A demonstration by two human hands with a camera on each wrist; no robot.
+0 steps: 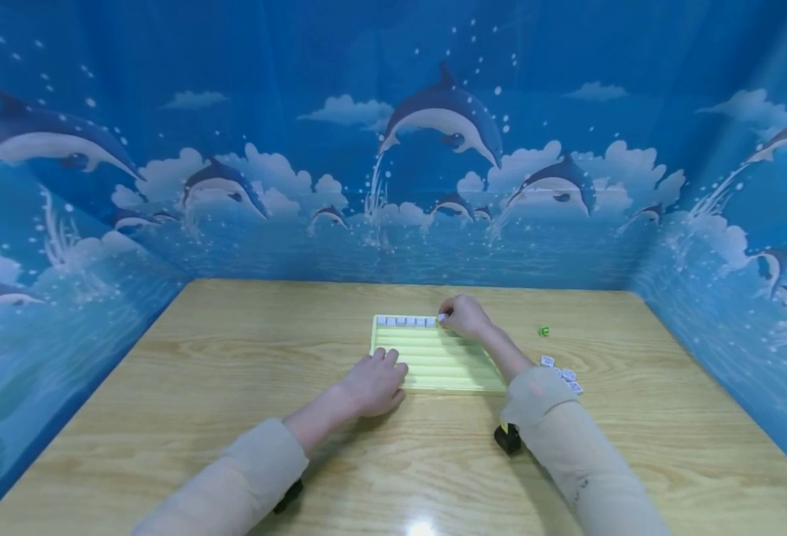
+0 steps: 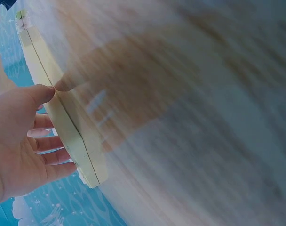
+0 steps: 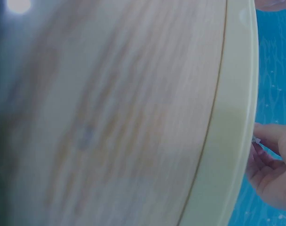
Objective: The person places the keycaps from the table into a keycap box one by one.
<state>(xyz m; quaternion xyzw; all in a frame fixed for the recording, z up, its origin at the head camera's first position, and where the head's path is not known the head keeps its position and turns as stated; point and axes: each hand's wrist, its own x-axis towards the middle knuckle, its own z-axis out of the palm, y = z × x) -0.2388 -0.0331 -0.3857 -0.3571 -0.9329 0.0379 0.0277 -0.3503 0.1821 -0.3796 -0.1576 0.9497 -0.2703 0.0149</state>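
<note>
A pale yellow-green tray [image 1: 433,359] with ridged rows lies on the table. Several small white tiles [image 1: 401,321] stand side by side along its far row, starting at the left corner. My right hand [image 1: 467,316] pinches another small white tile [image 1: 442,317] at the right end of that line; the same tile [image 3: 256,140] barely shows between thumb and fingers in the right wrist view. At the tray's near left corner, my left hand [image 1: 374,383] holds the edge. In the left wrist view its thumb [image 2: 43,93] presses the near side while the fingers reach over the top.
Several loose white tiles [image 1: 568,374] with dark markings lie right of the tray, beside the right forearm. A small green object [image 1: 543,330] sits farther back. Blue dolphin-printed curtains [image 1: 393,186] enclose the wooden table [image 1: 266,327] behind and on both sides.
</note>
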